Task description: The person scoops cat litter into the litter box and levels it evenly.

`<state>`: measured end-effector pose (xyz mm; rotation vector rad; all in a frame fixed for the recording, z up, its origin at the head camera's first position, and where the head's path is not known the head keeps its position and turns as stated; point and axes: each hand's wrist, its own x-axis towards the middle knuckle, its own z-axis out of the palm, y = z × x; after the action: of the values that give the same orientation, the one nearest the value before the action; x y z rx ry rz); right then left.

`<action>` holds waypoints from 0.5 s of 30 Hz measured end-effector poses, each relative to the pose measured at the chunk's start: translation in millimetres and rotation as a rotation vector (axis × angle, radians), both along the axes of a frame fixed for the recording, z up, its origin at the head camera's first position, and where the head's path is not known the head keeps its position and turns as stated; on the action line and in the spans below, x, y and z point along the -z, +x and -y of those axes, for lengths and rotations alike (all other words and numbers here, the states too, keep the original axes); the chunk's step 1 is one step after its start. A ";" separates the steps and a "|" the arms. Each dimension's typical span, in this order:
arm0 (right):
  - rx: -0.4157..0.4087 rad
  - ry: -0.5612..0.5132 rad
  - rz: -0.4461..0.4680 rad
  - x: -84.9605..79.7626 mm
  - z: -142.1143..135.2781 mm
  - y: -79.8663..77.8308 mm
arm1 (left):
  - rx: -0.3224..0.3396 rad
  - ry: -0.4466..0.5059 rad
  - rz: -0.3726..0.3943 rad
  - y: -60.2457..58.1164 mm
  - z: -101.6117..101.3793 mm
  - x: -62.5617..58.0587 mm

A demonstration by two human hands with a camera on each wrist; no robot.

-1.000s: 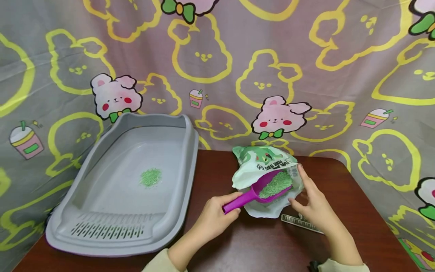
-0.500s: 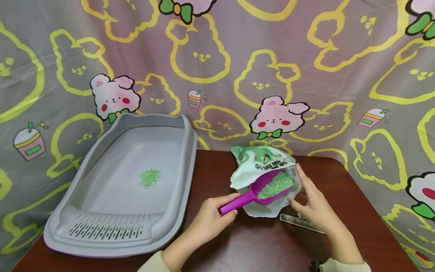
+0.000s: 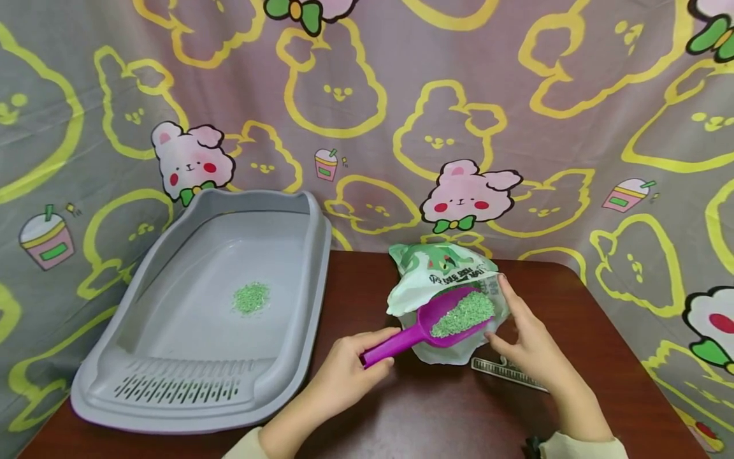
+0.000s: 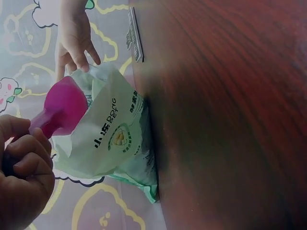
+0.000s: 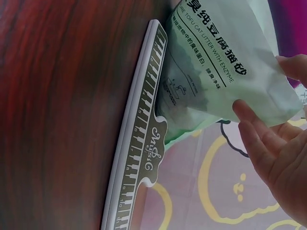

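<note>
My left hand grips the handle of a purple scoop, which bears a heap of green cat litter pellets. The scoop is at the mouth of a pale green cat litter bag, with dark lettering, that lies on the table. The right hand touches the bag's right side at the mouth, its fingers fairly straight and spread. In the right wrist view, fingertips rest on the bag's outer face. A grey litter box stands at the left; a small pile of green pellets lies on its floor.
A ruler with piano-key print and "Music" lettering lies beside the bag, partly behind my right hand in the head view. A patterned curtain hangs behind the brown table. The litter box has a slotted front step.
My left hand has drawn the loaded scoop slightly left and toward me, a little out of the bag's mouth. The right hand stays at the bag. The view shifts slightly.
</note>
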<state>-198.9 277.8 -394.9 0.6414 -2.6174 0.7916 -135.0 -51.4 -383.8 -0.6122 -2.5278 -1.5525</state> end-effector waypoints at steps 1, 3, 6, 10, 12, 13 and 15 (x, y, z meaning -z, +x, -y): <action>0.000 -0.001 0.003 0.3 -0.1 0.0 | 0.003 0.002 -0.005 0.4 0.4 -0.4; -0.010 -0.016 0.006 0.9 -0.2 -0.2 | 0.011 0.005 -0.009 1.3 1.3 -2.1; -0.022 -0.038 0.007 2.0 -0.4 -0.4 | 0.017 0.010 -0.016 3.0 2.7 -5.0; -0.033 -0.052 0.005 3.7 -0.6 -0.2 | 0.018 0.009 -0.023 6.1 4.9 -8.3; -0.033 -0.053 0.005 4.7 -0.6 0.3 | 0.016 0.009 -0.021 7.8 5.9 -9.6; -0.033 -0.053 0.007 5.2 -0.6 0.6 | 0.016 0.012 -0.019 8.6 6.4 -10.3; -0.033 -0.054 0.011 6.0 -0.6 1.3 | 0.012 0.014 -0.023 10.1 7.3 -11.6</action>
<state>-197.6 278.4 -400.9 0.6681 -2.5913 0.8751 -124.9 -58.7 -372.1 -0.6401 -2.4994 -1.5567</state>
